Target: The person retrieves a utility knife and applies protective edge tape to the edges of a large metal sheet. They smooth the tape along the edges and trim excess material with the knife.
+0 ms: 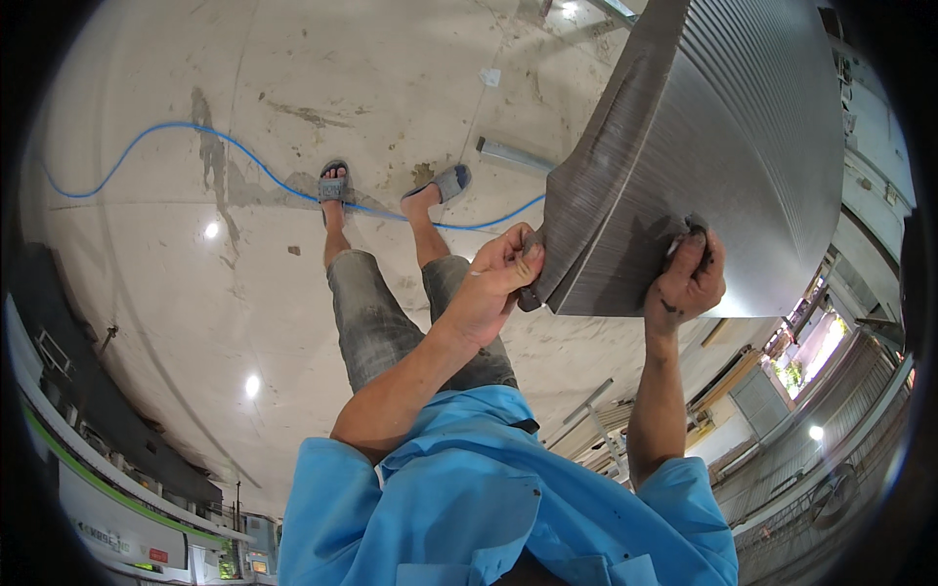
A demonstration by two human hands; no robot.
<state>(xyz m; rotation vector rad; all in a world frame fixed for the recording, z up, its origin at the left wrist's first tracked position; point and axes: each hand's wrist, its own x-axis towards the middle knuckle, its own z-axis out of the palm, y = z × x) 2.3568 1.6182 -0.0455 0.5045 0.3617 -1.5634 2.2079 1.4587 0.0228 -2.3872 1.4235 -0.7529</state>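
A large grey metal piece (625, 195) rises in front of me on the right, with a ribbed upper face and a smooth, brushed lower part. At its left lower corner, my left hand (486, 298) is closed in a pinch on a dark folded piece (529, 298), which touches the metal edge. Against the brushed face, my right hand (687, 278) has its fingers closed on a small dark wad (695, 223). Whether these are abrasive pads or cloth, I cannot tell. Dark smudges mark the right fingers and palm edge.
A blue hose (256, 148) snakes over the stained floor (147, 283), passing by my sandalled feet (333, 186). Beyond them lies a grey metal bar (518, 155). Boards and bars (728, 376) are stacked at the right. A machine with a green stripe (107, 488) stands lower left.
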